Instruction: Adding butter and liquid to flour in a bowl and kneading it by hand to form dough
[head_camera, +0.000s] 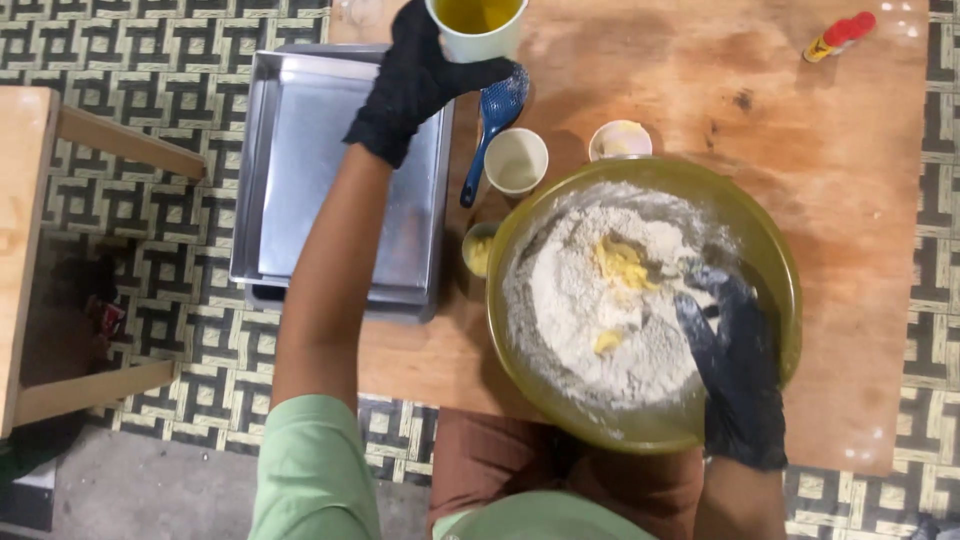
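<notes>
My left hand (420, 80), in a black glove, grips a pale cup (478, 28) of yellow liquid at the far edge of the wooden board (800, 170). My right hand (735, 360), also gloved and dusted with flour, rests inside a large yellow-green bowl (770, 250). The bowl holds a mound of flour (580, 300) with a yellow butter-like lump (622, 265) in its middle; my fingers point towards that lump.
Stacked metal trays (300, 170) lie left of the bowl. A blue slotted spoon (490, 125), an empty white cup (516, 160), two small dishes (620, 140) (478, 250) and a red-yellow bottle (838, 35) sit on the board. A wooden bench (30, 250) stands far left.
</notes>
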